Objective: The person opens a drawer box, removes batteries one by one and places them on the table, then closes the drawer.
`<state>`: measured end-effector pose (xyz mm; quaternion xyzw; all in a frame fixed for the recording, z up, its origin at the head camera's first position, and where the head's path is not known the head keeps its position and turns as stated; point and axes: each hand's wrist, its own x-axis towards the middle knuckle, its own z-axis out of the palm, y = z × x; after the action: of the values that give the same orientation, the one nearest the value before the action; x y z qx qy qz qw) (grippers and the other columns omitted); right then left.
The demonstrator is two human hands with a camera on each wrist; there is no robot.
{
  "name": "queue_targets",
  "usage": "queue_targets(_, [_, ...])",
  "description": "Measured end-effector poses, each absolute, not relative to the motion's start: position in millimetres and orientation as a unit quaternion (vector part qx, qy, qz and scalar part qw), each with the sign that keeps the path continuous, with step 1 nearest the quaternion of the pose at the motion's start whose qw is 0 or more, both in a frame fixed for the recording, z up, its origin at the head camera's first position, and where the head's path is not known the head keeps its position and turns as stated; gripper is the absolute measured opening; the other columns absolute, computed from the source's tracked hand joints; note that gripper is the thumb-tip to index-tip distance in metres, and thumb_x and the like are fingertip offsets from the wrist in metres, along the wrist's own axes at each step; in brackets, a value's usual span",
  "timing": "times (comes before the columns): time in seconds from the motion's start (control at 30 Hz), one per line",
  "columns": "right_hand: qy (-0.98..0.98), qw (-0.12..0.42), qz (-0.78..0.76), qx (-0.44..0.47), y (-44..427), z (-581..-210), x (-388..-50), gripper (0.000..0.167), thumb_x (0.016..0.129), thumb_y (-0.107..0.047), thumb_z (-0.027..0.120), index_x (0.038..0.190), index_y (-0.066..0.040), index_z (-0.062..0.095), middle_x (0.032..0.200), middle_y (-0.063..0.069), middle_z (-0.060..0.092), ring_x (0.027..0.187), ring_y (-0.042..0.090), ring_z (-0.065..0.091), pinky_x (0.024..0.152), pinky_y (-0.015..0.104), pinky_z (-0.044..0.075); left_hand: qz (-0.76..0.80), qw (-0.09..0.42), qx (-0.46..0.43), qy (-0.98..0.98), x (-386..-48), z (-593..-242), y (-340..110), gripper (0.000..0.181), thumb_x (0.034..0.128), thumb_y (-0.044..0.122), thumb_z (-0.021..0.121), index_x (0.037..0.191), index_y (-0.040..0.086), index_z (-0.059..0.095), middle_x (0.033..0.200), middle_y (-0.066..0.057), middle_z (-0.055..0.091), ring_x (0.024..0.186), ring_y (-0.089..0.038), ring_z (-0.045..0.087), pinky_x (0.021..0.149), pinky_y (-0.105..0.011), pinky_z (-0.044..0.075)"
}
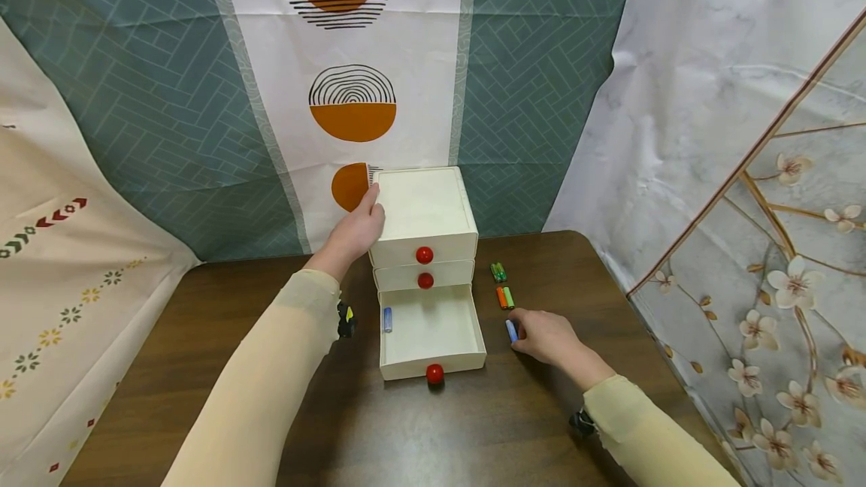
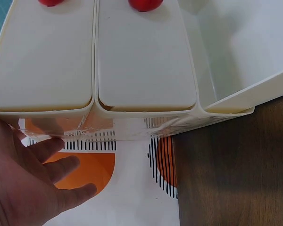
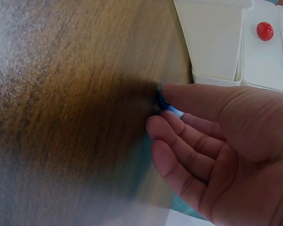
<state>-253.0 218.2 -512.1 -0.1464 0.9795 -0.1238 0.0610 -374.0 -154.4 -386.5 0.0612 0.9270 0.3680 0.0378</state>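
Observation:
A small white drawer cabinet with red knobs stands against the back wall. Its bottom drawer is pulled out, and a blue battery lies along its left wall. My left hand rests at the cabinet's upper left side; in the left wrist view its fingers are extended and apart beside the side wall. To the right of the drawer, my right hand pinches another blue battery at the tabletop between thumb and fingertips. That battery is partly hidden by the fingers in the right wrist view.
Behind the right hand lie a pair of green batteries and an orange and light green pair. The brown wooden table meets patterned cloth hangings at the back and sides.

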Motion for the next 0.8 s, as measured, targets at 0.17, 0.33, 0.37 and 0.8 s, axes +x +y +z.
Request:
queue_targets(0.17, [0.979, 0.059, -0.125, -0.150, 218.4, -512.2, -252.7, 0.047, 0.090, -0.019, 0.092, 0.132, -0.008, 0.073, 0.080, -0.009, 0.063, 0.069, 0.010, 0.056, 0.062, 0.035, 0.050, 0.370, 0.038, 0.063, 0.926, -374.1, -386.7, -154.8, 0.068, 0.1166, 0.051, 0.017, 0.180, 0.033, -0.002, 0.184, -0.007, 0.017, 0.159, -0.046, 0.035, 0.132, -0.061, 0.023])
queue_targets(0.33, [0.979, 0.059, -0.126, -0.151, 218.2, -510.7, -251.6, 0.048, 0.090, -0.018, 0.092, 0.133, -0.008, 0.073, 0.080, -0.010, 0.064, 0.069, 0.009, 0.057, 0.062, 0.035, 0.051, 0.372, 0.038, 0.062, 0.925, -372.7, -385.9, -154.6, 0.068, 0.1168, 0.050, 0.018, 0.180, 0.033, -0.001, 0.184, -0.007, 0.018, 0.157, -0.048, 0.038, 0.131, -0.062, 0.025])
queue_targets(0.37, [0.979, 0.059, -0.125, -0.151, 218.2, -510.6, -251.5, 0.048, 0.090, -0.018, 0.092, 0.133, -0.008, 0.073, 0.080, -0.010, 0.064, 0.069, 0.009, 0.057, 0.062, 0.035, 0.051, 0.372, 0.038, 0.062, 0.925, -372.5, -385.8, -154.5, 0.068, 0.1168, 0.050, 0.018, 0.180, 0.033, -0.001, 0.184, -0.007, 0.018, 0.157, -0.048, 0.039, 0.131, -0.062, 0.025])
queue_targets(0.8, [0.978, 0.054, -0.126, -0.154, 219.1, -511.9, -252.1, 0.052, 0.090, -0.019, 0.092, 0.137, -0.008, 0.073, 0.081, -0.010, 0.065, 0.070, 0.010, 0.058, 0.063, 0.036, 0.052, 0.370, 0.038, 0.061, 0.926, -372.1, -385.3, -154.3, 0.068, 0.1165, 0.050, 0.017, 0.180, 0.033, -0.001, 0.184, -0.007, 0.017, 0.160, -0.047, 0.034, 0.132, -0.061, 0.022])
